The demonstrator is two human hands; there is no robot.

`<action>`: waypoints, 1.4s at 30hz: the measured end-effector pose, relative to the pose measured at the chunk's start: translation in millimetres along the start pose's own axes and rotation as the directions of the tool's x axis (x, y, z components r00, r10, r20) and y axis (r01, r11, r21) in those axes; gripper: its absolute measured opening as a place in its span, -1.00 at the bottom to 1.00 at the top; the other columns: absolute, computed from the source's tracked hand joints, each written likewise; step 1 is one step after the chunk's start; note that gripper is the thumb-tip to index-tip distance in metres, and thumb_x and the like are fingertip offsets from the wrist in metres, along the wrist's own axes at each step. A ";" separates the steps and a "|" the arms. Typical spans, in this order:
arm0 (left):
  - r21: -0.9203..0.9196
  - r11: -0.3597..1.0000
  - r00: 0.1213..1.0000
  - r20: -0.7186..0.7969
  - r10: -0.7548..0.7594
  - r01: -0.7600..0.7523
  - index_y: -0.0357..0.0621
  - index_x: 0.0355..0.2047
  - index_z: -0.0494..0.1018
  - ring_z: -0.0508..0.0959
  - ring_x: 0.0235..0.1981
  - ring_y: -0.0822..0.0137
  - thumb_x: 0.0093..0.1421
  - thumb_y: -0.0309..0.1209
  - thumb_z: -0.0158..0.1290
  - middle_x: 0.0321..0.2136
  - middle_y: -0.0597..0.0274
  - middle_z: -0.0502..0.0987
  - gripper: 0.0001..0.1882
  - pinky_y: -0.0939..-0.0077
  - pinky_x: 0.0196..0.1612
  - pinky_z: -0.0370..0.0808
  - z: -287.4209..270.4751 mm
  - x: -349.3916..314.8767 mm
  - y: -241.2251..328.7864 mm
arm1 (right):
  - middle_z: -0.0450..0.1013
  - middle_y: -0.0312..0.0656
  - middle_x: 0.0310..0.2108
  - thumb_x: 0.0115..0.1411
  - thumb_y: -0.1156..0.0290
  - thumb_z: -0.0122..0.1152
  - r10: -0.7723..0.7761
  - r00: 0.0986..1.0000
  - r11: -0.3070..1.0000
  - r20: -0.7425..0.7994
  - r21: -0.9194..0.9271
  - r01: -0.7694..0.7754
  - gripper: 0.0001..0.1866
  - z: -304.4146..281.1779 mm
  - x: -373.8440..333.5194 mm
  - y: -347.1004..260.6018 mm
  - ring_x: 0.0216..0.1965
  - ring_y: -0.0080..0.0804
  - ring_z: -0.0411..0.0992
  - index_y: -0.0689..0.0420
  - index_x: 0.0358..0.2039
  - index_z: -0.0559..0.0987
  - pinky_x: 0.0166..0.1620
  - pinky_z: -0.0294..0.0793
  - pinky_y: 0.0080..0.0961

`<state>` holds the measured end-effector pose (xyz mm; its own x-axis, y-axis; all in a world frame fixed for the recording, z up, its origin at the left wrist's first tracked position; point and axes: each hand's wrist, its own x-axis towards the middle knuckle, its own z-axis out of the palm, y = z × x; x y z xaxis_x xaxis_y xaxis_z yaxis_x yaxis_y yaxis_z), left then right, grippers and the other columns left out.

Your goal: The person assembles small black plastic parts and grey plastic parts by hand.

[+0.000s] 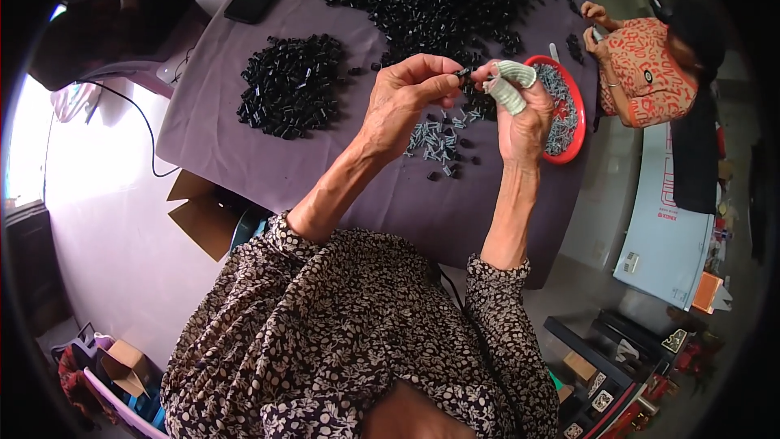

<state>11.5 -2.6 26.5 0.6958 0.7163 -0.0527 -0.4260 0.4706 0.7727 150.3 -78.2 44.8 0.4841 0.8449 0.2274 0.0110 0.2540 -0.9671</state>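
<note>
At the centre of the frame, the left hand (404,102) pinches a small black part (463,73) between thumb and forefinger. The right hand (520,110), two fingers (508,93) wrapped in pale tape, closes on the same part from the right. Below them, grey screws (435,140) lie on the purple worktop (341,162); a red dish (574,114) sits right.

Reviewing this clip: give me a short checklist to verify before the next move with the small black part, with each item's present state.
1. Left hand pinches the small black part at its fingertips: ok.
2. Right hand, fingers wrapped in tape, meets the part: ok.
3. Grey pieces lie within reach on the purple cloth: ok.
4. Red bowl stays beside the right hand: ok.
5. Part seated straight: cannot tell.
</note>
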 end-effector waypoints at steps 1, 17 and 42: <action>-0.003 1.000 1.000 0.004 0.001 -0.001 -0.25 -0.32 0.45 0.46 -0.45 0.51 0.10 -0.50 0.04 -0.46 0.28 0.51 -0.87 0.62 -0.29 0.41 1.2 -0.9 1.8 | 0.46 -0.15 -0.43 0.02 0.62 0.11 -0.015 1.000 0.989 -0.001 0.145 0.015 -0.83 -0.6 2.0 0.0 -0.36 -0.39 0.44 0.26 -0.31 0.51 -0.20 0.43 -0.49; 0.195 0.963 0.978 -0.063 0.199 -0.184 -0.31 -0.34 0.48 0.41 -0.50 0.62 0.06 -0.51 0.05 -0.53 0.32 0.51 -0.85 0.72 -0.43 0.38 8.5 -4.7 3.3 | 0.45 -0.08 -0.36 0.10 0.45 0.08 0.064 0.998 0.917 0.011 0.393 -0.063 -0.83 10.6 7.9 8.1 -0.25 -0.26 0.43 0.27 -0.32 0.50 -0.07 0.41 -0.35; 0.294 0.939 0.974 -0.085 0.210 -0.177 -0.34 -0.29 0.46 0.44 -0.46 0.58 0.09 -0.52 0.04 -0.45 0.26 0.53 -0.82 0.70 -0.33 0.43 8.3 -7.7 4.8 | 0.49 -0.15 -0.34 0.10 0.52 0.07 -0.213 0.971 0.932 -0.109 -0.321 0.169 -0.85 41.3 -7.7 -3.7 -0.31 -0.50 0.41 0.25 -0.30 0.49 -0.15 0.37 -0.59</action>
<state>8.9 -10.1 35.8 0.5389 0.8404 0.0575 -0.3537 0.1637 0.9209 110.5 -66.2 51.3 0.5632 0.7147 0.4147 0.3731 0.2278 -0.8994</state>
